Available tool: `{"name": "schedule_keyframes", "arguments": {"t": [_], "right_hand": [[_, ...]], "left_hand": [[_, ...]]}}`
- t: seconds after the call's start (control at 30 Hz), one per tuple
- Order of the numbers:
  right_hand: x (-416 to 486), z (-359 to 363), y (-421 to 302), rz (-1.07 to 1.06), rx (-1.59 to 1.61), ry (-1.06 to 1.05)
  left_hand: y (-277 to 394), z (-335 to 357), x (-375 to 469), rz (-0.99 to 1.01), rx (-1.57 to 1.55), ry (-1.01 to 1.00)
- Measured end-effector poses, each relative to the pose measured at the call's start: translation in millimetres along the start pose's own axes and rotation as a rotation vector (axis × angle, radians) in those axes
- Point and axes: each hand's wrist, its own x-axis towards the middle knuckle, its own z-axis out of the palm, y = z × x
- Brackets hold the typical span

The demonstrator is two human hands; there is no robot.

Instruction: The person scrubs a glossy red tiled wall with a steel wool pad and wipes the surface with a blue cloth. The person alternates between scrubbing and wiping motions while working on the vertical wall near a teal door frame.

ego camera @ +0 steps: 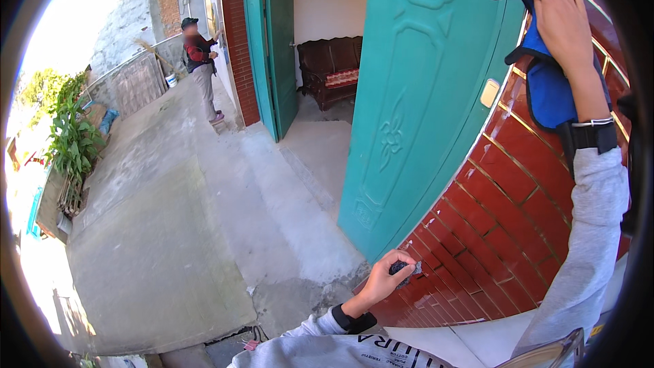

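My right hand [561,25] is raised at the upper right, its fingers stretched and pressed on a blue cloth item with dark edging [549,94], against the red tiled wall [516,225]. Part of that item lies behind the hand and wrist. Low in the view, my left hand [386,276] pinches a small dark, rough-looking piece [403,272] between thumb and fingers, close to the wall's lower part. Dark straps circle both wrists. A teal metal door panel [414,112] with embossed flowers rises between the hands.
A person [198,61] stands on a small stool [218,123] by the wall farther off. Through the doorway a dark wooden bench [327,69] shows. A concrete floor [168,245] stretches left to green plants [74,138], boards [138,84] and a white bucket [171,81].
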Motion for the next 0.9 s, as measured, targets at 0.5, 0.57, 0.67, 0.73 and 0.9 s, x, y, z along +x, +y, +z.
{"name": "schedule_keyframes", "arguments": {"t": [0.5,0.57,0.67,0.73,0.9], "right_hand": [[-219,-173,-191,0.57,1.557,-0.86],[-238,-210,-202,0.685,1.713,-0.92],[-260,-252,-212,0.749,1.81,-1.026],[-274,-273,-216,0.854,1.852,-1.023],[-292,-301,-211,0.902,1.877,-1.099]], "left_hand": [[24,2,-27,-0.362,-0.308,-0.363],[25,9,-28,-0.444,-0.231,-0.431],[17,17,-36,-0.241,-0.417,-0.371],[7,22,-46,-0.364,-0.348,-0.373],[-26,30,-69,0.027,-0.132,-0.435]]}}
